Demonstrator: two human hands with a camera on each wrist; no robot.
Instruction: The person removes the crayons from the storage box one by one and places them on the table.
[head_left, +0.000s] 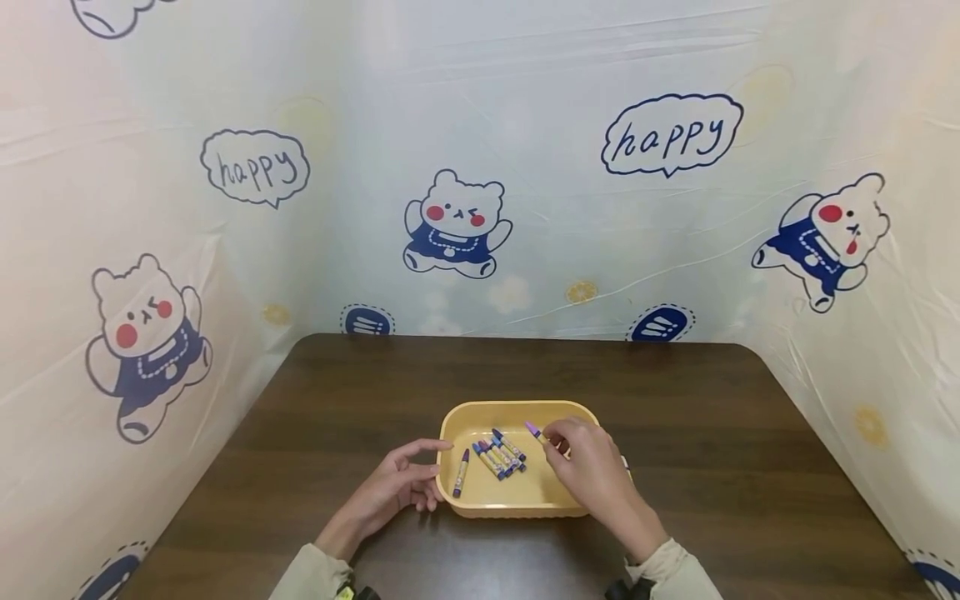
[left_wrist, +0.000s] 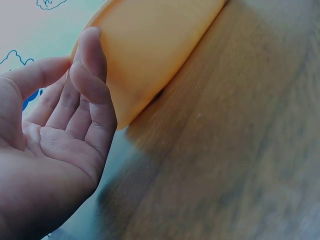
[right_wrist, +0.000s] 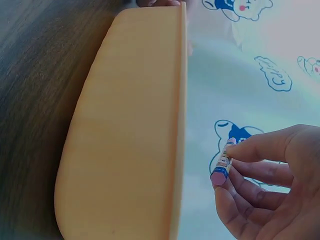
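Note:
A yellow plastic tray [head_left: 517, 504] stands in front of me with several crayons [head_left: 495, 460] bunched inside it. One dark crayon [head_left: 461, 473] lies apart near the tray's left wall. My left hand [head_left: 386, 487] holds the tray's left rim, its index finger reaching over the edge. In the left wrist view, the thumb and fingertips meet around that rim [left_wrist: 102, 12]. Above the right part of the tray, my right hand [head_left: 594, 465] pinches a purple crayon [head_left: 533, 430] between thumb and fingers. The right wrist view shows the end of this crayon [right_wrist: 222, 167] clearly.
The tray sits on a dark wooden table [head_left: 360, 375]. Just past the tray's right side, a small white and dark tip [head_left: 626, 462] peeks out beside the right hand. A pale printed curtain [head_left: 555, 233] encloses the table at the back and sides.

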